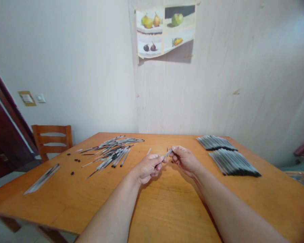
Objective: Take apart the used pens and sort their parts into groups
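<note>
A slim, greyish translucent pen [168, 153] is held slantwise above the middle of the table, between my two hands. My left hand [149, 167] has its fingers closed round the lower left end. At the upper right end, my right hand [184, 160] pinches the pen between thumb and fingers. Fingers cover both ends, so the tip and cap cannot be made out. Just behind my left hand lies a short clear piece [149, 151]. Small dark bits show on the table near my right fingers, partly hidden.
A loose heap of pens and refills [114, 153] lies left of centre. Several small black plugs [72, 173] and some clear barrels [42, 179] are farther left. Two neat rows of pens, a back row [215, 143] and a front row [234, 162], lie at right. A chair [52, 129] stands beyond.
</note>
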Available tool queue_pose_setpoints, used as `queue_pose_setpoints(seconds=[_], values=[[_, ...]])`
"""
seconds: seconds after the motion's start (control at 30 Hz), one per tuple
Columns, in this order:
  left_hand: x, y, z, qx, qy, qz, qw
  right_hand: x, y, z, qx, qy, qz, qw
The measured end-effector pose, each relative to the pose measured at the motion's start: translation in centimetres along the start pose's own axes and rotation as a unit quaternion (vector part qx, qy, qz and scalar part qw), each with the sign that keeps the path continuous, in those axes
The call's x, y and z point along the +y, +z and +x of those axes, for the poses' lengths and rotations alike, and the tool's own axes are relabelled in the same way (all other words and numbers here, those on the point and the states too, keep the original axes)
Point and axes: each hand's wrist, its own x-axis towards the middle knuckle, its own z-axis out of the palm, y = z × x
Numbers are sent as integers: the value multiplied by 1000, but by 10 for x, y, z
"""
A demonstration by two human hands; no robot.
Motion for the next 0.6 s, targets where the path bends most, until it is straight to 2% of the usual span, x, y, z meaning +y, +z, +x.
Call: queue_pose_setpoints(seconds=[0.27,0.47,0.6], values=[[0,0,0,-11,-12,-21,1000,2,-2,1,2,-1,-10,1000],[-5,5,4,24,5,35,999,4,-1,3,42,-20,-61,997],[-7,5,8,40,14,54,998,5,0,2,40,-21,-62,997]])
